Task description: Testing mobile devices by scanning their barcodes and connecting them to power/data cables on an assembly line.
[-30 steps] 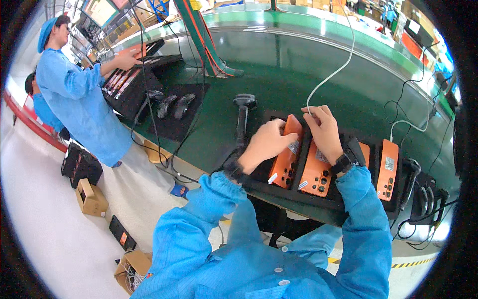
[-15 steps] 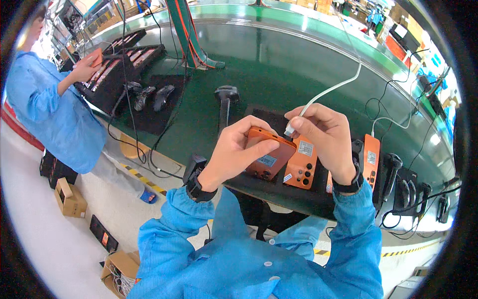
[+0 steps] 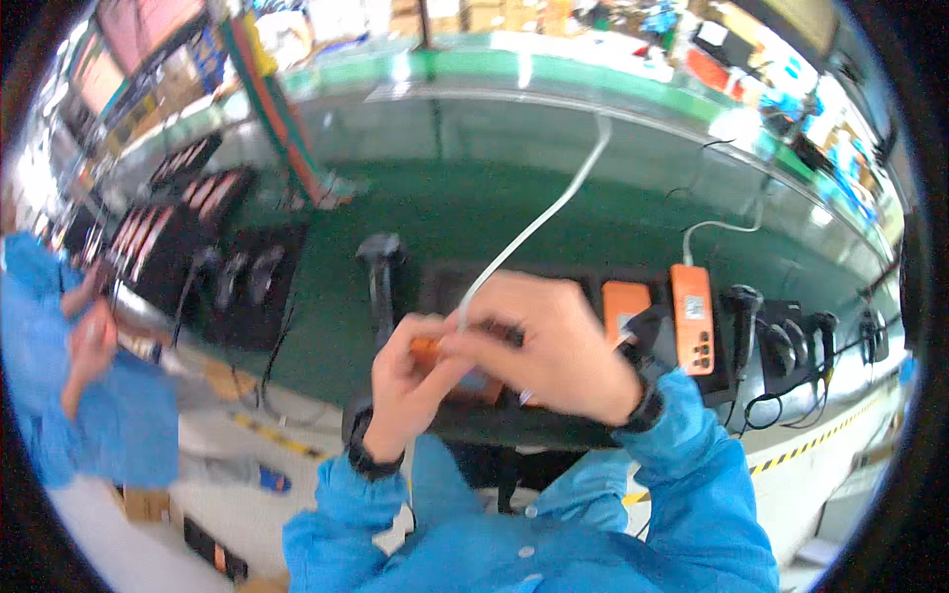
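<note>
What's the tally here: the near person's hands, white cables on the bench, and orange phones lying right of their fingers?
Hands: 2, left hand and right hand
White cables: 2
Orange phones: 2, one partly covered
Total: 6

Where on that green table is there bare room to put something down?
Widest is the green tabletop between the green post and the white cable. Another patch lies right of that cable, beyond the orange phones. The near edge is crowded: left hand, right hand, phones and, farther right, black handheld devices.
</note>
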Motion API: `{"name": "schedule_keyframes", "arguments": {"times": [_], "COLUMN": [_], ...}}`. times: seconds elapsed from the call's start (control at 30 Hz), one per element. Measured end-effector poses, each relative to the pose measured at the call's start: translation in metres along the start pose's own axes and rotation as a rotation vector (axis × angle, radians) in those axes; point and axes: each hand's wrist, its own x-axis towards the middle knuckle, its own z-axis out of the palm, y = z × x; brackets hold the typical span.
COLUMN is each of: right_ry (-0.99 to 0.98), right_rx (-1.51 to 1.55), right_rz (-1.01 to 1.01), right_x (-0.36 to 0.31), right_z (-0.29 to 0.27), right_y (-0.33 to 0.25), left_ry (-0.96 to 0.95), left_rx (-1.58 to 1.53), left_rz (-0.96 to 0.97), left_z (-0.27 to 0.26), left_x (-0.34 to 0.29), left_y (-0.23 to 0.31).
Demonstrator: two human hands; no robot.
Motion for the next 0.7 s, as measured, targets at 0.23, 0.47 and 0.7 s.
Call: {"name": "schedule_keyframes", "arguments": {"times": [0.23,0.47,0.7], "right_ry": [0.021,0.000,0.458], "right_rx": [0.062,0.169,0.111], "right_rz": [0.036,0.269,-0.210], "right_x": [-0.003,0.004,0.014], "right_z": [0.002,-0.012,-0.063], "right_y": [0.008,0.039,-0.007], "left_ry": [0.040,0.038,0.141], "left_rx": [0.207,0.412,0.532], "left_rz": [0.021,0.006,-0.050], "left_z": [0.000,0.008,0.003], "left_x": [0.003,0.041,0.097], "left_y": [-0.008,-0.022,-0.058]}}
